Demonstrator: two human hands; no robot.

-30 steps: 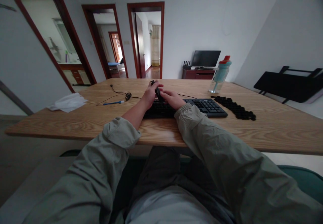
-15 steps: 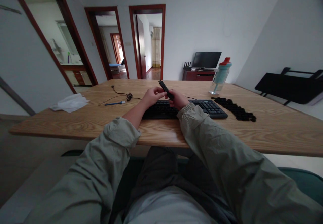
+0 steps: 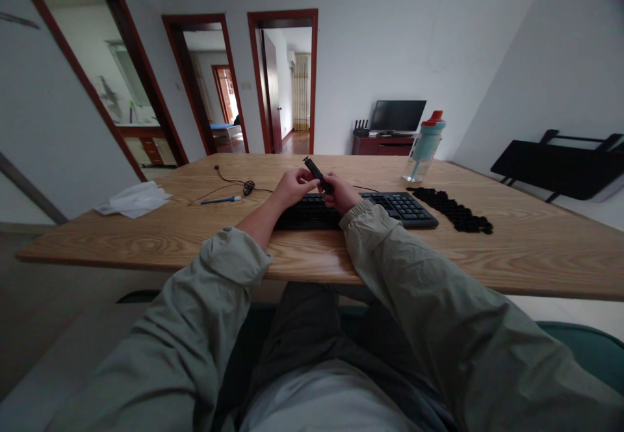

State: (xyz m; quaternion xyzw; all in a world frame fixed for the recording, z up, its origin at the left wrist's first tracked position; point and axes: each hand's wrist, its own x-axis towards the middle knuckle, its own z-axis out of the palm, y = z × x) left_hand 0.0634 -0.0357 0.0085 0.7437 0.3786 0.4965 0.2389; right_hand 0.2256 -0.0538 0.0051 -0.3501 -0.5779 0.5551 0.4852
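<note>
Above the keyboard, a long narrow black piece, shaped like a space bar, is held between both hands, its far end tilted up and to the left. My left hand pinches it from the left side with closed fingers. My right hand grips its lower end, the fingers wrapped around it. The black keyboard lies on the table, its middle partly hidden by my hands and right sleeve. Right of it lies a patch of small black pieces, too dark to make out singly.
On the wooden table, a blue-handled brush lies left, near a coiled black cable. White cloth or tissue sits at the far left. A bottle with a red lid stands behind the keyboard's right end.
The black piece and both hands have shifted very slightly left, about as much as the whole view has. Both hands keep hold of the piece.
</note>
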